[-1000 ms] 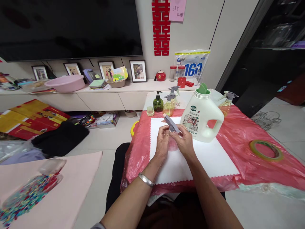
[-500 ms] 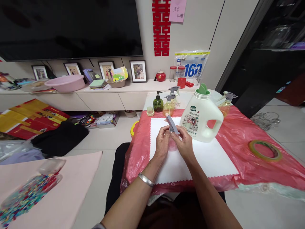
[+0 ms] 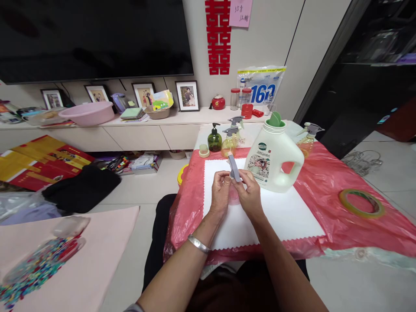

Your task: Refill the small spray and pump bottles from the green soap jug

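Pink bottle [image 3: 233, 199], one, seemingly upon white mat [image 3: 279, 216], nearer its left edge | left hand [image 3: 221, 193] and right hand [image 3: 251, 193]: both pinching at base of grey spray head [image 3: 234, 168] | hazard: crooked seating (join hidden), if twisted askew; leak could follow

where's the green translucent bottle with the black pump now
In the head view, the green translucent bottle with the black pump stands near the far left corner of the red-covered table, between a pale round cap and a yellowish, grey-headed spray bottle.
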Demonstrator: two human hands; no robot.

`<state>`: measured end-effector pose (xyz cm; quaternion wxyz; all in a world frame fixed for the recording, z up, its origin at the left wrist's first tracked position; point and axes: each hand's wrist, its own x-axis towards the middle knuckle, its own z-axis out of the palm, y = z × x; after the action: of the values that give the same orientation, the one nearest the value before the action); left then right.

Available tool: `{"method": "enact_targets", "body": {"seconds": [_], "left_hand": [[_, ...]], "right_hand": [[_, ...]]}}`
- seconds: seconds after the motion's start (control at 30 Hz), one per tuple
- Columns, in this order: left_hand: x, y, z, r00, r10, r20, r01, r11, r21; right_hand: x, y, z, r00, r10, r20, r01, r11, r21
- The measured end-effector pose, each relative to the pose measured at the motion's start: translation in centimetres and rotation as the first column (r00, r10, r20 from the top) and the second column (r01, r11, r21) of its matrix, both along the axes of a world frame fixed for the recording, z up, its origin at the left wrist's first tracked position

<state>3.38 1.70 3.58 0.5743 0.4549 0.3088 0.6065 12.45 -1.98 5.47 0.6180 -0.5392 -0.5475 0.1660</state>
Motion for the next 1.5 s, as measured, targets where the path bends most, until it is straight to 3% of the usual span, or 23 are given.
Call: {"method": "enact_targets", "body": {"seconds": [0.47,0.57,0.67,0.9,1.13,1.5], "left_hand": [[-0.9,-0.1,0.3,0.982,-0.162,0.093,0.164,0.986,-0.011],[-0.7,-0.2,0.3,0.989,-0.138,0.054,0.141,0.989,-0.051],[-0.4,-0.2,0.4,0.995,-0.092,0.048,0.095,0.993,-0.070],[-0.3,-0.2,0.2,0.993,-0.101,0.060,0.104,0.993,-0.062],[-0.1,0.1,-0.3,0.990,-0.111,0.091,0.116,0.992,-0.051],[-0.3,0.1,-0.3,0.989,-0.111,0.101,0.113,0.994,-0.012]], "right_hand": [[-1.7,1.0,-1.3,0.960,-0.279,-0.030,0.281,0.953,0.114],[-2.0,1.2,-1.7,0.949,-0.311,-0.048,0.315,0.943,0.112],[-2.1,1.1,-2.1,0.956,-0.284,-0.070,0.289,0.953,0.089],[-0.8,0.1,-2.6,0.988,-0.052,-0.143,0.056,0.998,0.024],[-0.1,0.5,-1.8,0.981,0.072,-0.182,-0.074,0.997,-0.005],[-1.0,0.9,-1.8,0.978,-0.035,-0.204,0.039,0.999,0.015]]}}
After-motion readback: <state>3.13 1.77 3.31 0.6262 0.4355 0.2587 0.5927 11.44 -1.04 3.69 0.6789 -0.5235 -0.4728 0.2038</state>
